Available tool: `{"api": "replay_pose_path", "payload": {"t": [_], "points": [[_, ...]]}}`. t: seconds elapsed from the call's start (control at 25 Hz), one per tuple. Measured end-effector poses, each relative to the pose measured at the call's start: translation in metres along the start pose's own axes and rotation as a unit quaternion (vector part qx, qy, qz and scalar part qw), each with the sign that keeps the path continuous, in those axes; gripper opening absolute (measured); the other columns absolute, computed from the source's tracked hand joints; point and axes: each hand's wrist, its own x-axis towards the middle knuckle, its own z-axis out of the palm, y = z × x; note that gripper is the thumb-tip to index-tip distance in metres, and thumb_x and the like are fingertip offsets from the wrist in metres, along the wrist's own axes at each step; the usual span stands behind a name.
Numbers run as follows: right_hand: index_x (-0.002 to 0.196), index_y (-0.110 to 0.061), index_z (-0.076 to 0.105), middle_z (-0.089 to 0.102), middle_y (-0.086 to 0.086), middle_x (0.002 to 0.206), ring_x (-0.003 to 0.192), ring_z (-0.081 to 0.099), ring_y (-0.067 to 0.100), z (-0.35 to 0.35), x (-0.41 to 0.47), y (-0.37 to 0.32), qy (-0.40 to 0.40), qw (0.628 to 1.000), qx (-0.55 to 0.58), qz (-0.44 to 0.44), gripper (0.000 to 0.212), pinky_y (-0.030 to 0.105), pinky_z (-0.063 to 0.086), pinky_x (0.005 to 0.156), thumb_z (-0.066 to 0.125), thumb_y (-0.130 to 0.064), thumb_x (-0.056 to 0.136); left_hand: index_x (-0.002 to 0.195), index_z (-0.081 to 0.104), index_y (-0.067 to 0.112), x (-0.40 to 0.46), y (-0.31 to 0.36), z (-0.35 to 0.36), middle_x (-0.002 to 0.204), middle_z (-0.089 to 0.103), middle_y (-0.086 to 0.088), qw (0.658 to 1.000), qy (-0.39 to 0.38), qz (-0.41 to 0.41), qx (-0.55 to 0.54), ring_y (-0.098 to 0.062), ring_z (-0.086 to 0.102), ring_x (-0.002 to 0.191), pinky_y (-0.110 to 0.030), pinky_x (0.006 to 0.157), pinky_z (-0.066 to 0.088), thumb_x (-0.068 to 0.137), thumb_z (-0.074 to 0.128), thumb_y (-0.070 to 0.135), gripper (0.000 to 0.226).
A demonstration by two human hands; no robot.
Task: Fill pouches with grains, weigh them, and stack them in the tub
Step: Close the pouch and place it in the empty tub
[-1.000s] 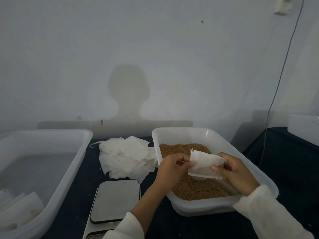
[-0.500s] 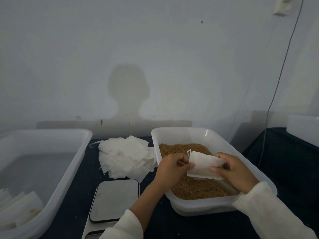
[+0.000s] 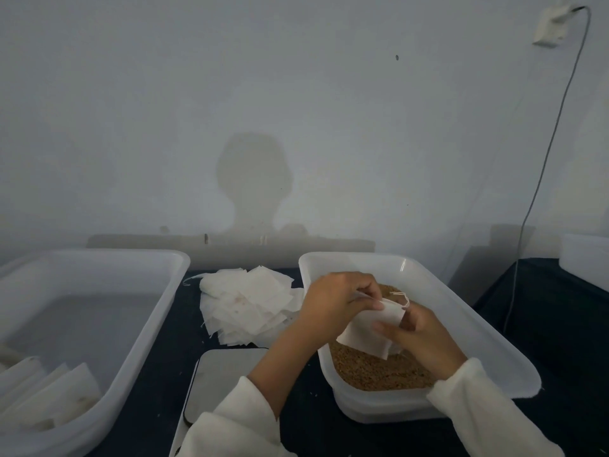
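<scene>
I am holding one empty pouch (image 3: 370, 331) over the grain tray (image 3: 461, 311) so anything that spills is falling back into the brown grains (image 3: 375, 371). My left hand (image 3: 333, 301) is pinching its top edge near the drawstring, and my right hand (image 3: 418, 334) is gripping the other side, thumb across the face, to work the mouth apart. I am keeping the scale (image 3: 224, 380) just beside the tray and the tub (image 3: 138, 328) of filled pouches (image 3: 49, 394) further left, so each step is moving leftward.

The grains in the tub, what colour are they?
Golden brown grains, seen clearly in the head view.
</scene>
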Motion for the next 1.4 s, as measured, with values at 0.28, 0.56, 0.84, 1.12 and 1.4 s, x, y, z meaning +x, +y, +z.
{"api": "replay_pose_path", "payload": {"t": [0.28, 0.56, 0.84, 1.12, 1.4], "points": [[0.102, -0.020, 0.067, 0.072, -0.004, 0.091, 0.083, 0.067, 0.010, 0.081, 0.004, -0.038, 0.080, 0.985, 0.149, -0.020, 0.016, 0.029, 0.054, 0.075, 0.062, -0.016, 0.087, 0.102, 0.052, 0.029, -0.039, -0.012, -0.052, 0.086, 0.069, 0.012, 0.976, 0.174, -0.052, -0.118, -0.002, 0.063, 0.076, -0.019, 0.068, 0.051, 0.081, 0.072, 0.029, 0.029], [0.110, -0.018, 0.061, 0.065, -0.002, 0.104, 0.097, 0.061, 0.011, 0.176, 0.005, -0.018, 0.000, 0.999, 0.052, -0.004, 0.022, 0.018, 0.047, 0.077, 0.063, -0.023, 0.089, 0.080, 0.063, 0.016, -0.120, -0.066, -0.087, 0.067, 0.064, 0.009, 0.955, 0.229, -0.169, -0.086, -0.007, 0.058, 0.060, -0.016, 0.055, 0.044, 0.083, 0.070, 0.020, 0.008], [0.094, -0.020, 0.062, 0.064, -0.005, 0.088, 0.088, 0.062, 0.014, 0.204, 0.014, 0.015, -0.013, 1.000, -0.012, 0.003, 0.006, 0.010, 0.046, 0.068, 0.064, -0.020, 0.088, 0.079, 0.061, 0.025, -0.145, -0.105, -0.079, 0.071, 0.064, 0.009, 0.943, 0.191, -0.265, -0.061, -0.004, 0.061, 0.066, -0.015, 0.060, 0.049, 0.083, 0.071, 0.020, 0.012], [0.100, -0.021, 0.056, 0.069, -0.006, 0.097, 0.092, 0.063, -0.001, 0.183, 0.022, 0.017, -0.008, 0.998, 0.037, -0.049, 0.022, 0.012, 0.048, 0.078, 0.062, -0.005, 0.087, 0.111, 0.048, 0.025, -0.148, -0.114, -0.080, 0.106, 0.064, 0.010, 0.942, 0.168, -0.265, -0.117, -0.006, 0.062, 0.102, -0.018, 0.086, 0.050, 0.087, 0.066, 0.018, 0.031], [0.107, -0.014, 0.055, 0.065, -0.006, 0.104, 0.103, 0.059, 0.007, 0.168, 0.026, 0.020, 0.019, 0.997, 0.023, -0.074, 0.026, 0.018, 0.043, 0.088, 0.055, 0.003, 0.088, 0.105, 0.056, 0.013, -0.151, -0.107, -0.100, 0.103, 0.062, 0.006, 0.935, 0.218, -0.262, -0.096, -0.006, 0.060, 0.092, -0.007, 0.071, 0.048, 0.089, 0.062, 0.004, 0.019]]}}
